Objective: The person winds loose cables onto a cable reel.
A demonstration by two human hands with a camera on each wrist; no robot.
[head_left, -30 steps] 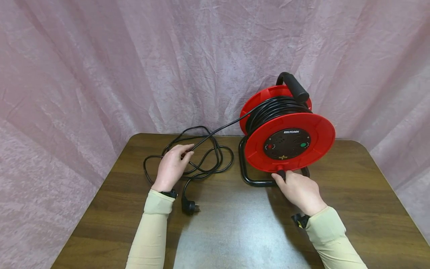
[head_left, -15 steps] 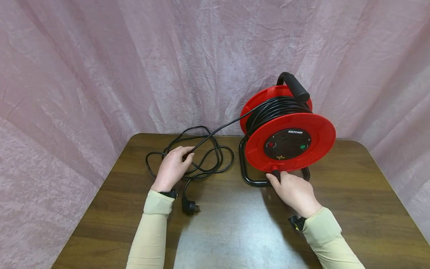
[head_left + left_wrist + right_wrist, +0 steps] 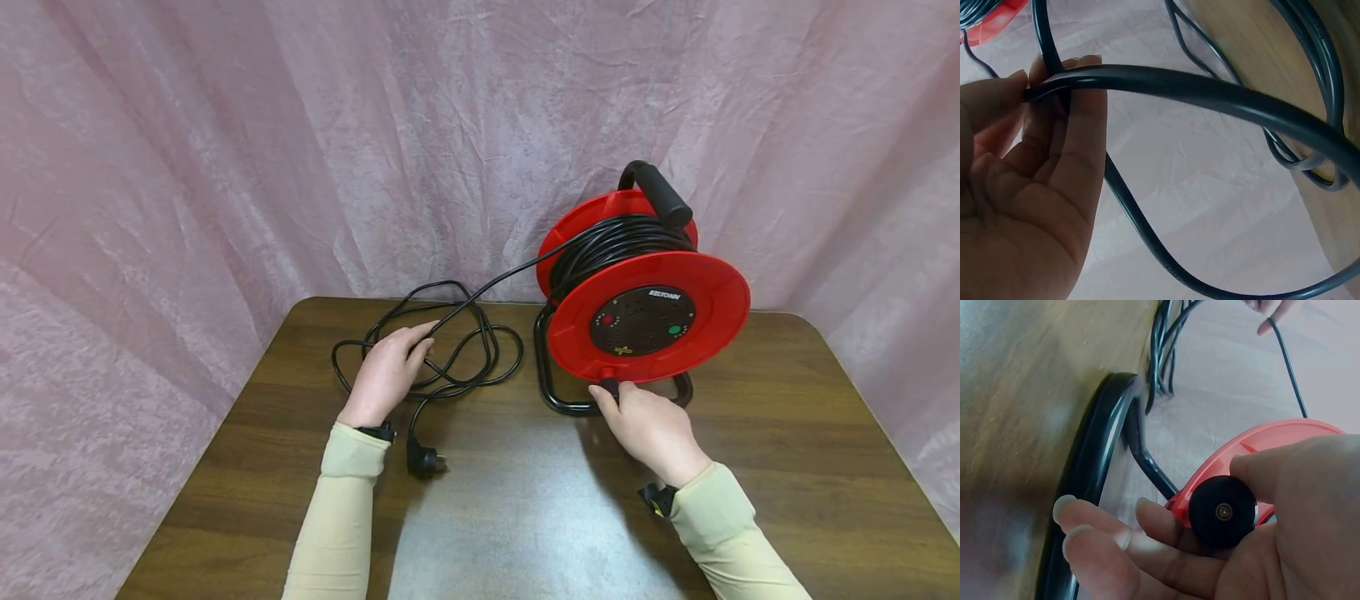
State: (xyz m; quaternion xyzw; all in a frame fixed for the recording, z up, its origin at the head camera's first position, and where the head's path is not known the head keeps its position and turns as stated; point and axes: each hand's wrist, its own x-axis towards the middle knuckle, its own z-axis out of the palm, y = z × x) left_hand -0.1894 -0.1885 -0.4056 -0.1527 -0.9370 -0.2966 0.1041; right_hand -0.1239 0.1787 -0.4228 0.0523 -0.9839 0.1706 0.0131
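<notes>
A red cable reel [image 3: 720, 300] with black cable wound on its drum stands on a black tubular frame [image 3: 545, 367] at the table's back right. My right hand [image 3: 651, 427] grips the black crank knob [image 3: 1222, 511] low on the reel's front face, thumb on one side and fingers curled on the other. Left of the reel, my left hand [image 3: 384, 373] pinches the black cable [image 3: 1179, 84] between thumb and fingers. From there the cable [image 3: 504, 277] runs taut up to the drum. Loose loops lie around and behind the left hand, and the plug [image 3: 424, 460] rests just in front.
The brown wooden table [image 3: 780, 417] ends at a pink curtain [image 3: 450, 150] behind it. A padded carrying handle [image 3: 660, 196] juts above the reel. The frame's lower bar [image 3: 1088, 456] runs close to the right fingers.
The reel's face has turned slightly clockwise, and the right hand has moved a little left with the knob. The leftmost cable loop has drawn in slightly. The left hand stays nearly in place.
</notes>
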